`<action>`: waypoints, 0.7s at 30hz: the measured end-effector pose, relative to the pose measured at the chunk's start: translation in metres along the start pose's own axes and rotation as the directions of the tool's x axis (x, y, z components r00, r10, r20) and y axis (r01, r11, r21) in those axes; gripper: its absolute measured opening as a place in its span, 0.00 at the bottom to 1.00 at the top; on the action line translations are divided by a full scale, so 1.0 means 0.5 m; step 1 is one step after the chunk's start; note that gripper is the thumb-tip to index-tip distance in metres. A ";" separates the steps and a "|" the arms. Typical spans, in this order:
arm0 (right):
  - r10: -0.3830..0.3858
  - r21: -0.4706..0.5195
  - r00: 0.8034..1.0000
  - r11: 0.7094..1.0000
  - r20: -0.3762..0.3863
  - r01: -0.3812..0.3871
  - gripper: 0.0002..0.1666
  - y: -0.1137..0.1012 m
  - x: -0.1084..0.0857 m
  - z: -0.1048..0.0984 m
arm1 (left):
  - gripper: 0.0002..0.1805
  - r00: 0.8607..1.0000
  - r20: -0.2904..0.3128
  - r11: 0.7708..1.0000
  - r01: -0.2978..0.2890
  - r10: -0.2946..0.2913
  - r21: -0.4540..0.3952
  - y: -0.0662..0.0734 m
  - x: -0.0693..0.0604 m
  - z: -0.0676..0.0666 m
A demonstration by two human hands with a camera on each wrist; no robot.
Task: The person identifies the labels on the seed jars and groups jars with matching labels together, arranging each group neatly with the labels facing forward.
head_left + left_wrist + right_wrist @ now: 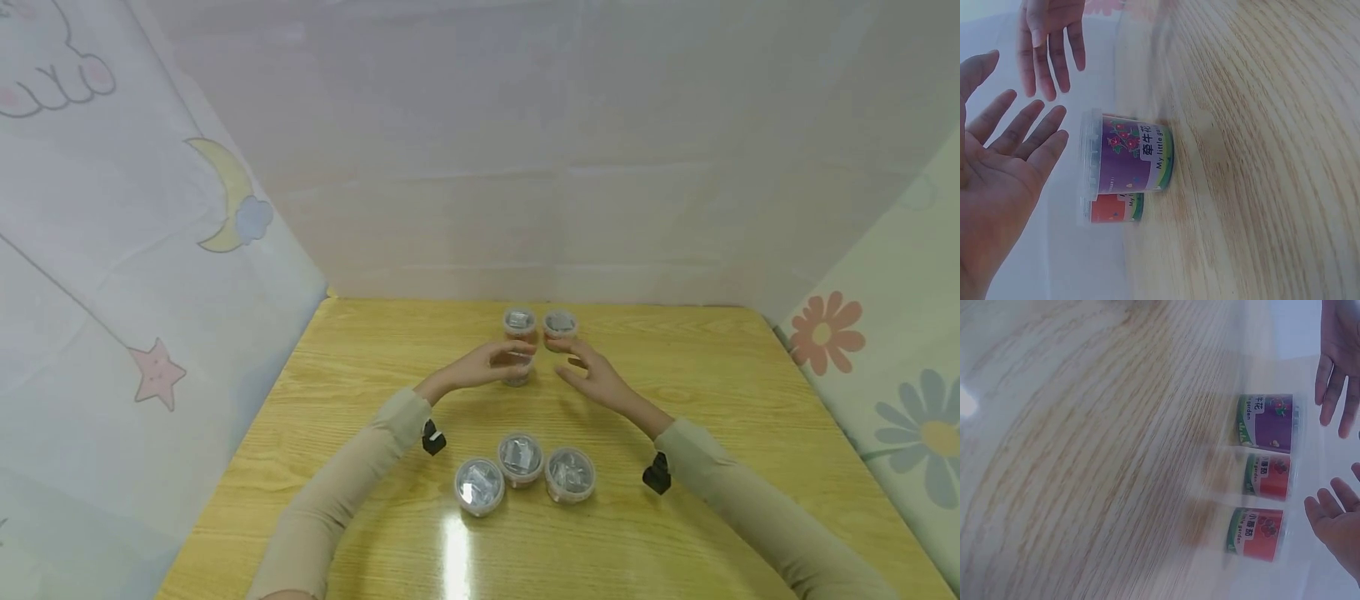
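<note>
Head view: your wooden table (360, 367) meets patterned walls (172, 275); three lidded cups (520, 458) stand nearest you. Your left hand (483, 365), loose and empty, partly hides a purple cup (1134, 153) near two red cups (560, 323); your right hand (596, 377) is empty too. Left wrist: purple largely covers red. Right wrist: the frame crops both hands.

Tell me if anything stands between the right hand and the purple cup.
Nothing visible fills the sideways gap from the right hand to the purple cup; the red cups stand farther back. Over the top, though, the left hand covers part of the purple cup in the head view.
</note>
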State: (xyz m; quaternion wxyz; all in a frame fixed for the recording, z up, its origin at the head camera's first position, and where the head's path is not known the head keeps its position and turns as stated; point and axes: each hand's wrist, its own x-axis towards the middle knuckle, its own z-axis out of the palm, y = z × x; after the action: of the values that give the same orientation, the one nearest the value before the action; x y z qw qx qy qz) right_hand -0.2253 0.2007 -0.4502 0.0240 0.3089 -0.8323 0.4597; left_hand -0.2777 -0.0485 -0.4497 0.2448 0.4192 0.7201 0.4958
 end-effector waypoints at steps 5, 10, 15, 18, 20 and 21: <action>0.011 -0.008 1.000 1.000 0.019 -0.011 0.26 -0.003 -0.001 0.002 | 0.27 1.000 0.004 1.000 0.002 -0.002 -0.014 -0.002 -0.005 0.000; 0.025 -0.028 0.999 0.999 0.030 -0.024 0.27 0.026 -0.005 0.012 | 0.27 1.000 0.026 0.999 -0.014 0.015 -0.043 -0.005 -0.009 -0.001; 0.032 -0.053 0.999 0.998 0.034 -0.030 0.28 0.057 -0.010 0.019 | 0.27 0.999 0.047 0.998 -0.003 0.006 -0.061 -0.022 -0.011 0.000; 0.033 -0.039 0.999 0.999 0.039 -0.032 0.28 0.063 -0.012 0.019 | 0.27 0.999 0.044 0.999 0.009 -0.007 -0.045 -0.043 -0.010 0.002; 0.040 -0.035 0.998 0.999 0.040 -0.038 0.28 0.063 -0.014 0.018 | 0.27 0.999 0.039 0.999 0.015 -0.014 -0.031 -0.054 -0.009 0.004; 0.043 -0.032 0.998 0.999 0.041 -0.042 0.28 0.063 -0.014 0.018 | 0.27 0.999 0.034 1.000 0.018 -0.017 -0.025 -0.056 -0.009 0.005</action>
State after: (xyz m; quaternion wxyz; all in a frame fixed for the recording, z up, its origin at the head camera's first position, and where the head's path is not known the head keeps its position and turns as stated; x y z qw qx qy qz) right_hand -0.2343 0.2093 -0.4812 0.0018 0.3001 -0.8460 0.4406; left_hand -0.2833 -0.0555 -0.4765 0.2663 0.4182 0.7132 0.4955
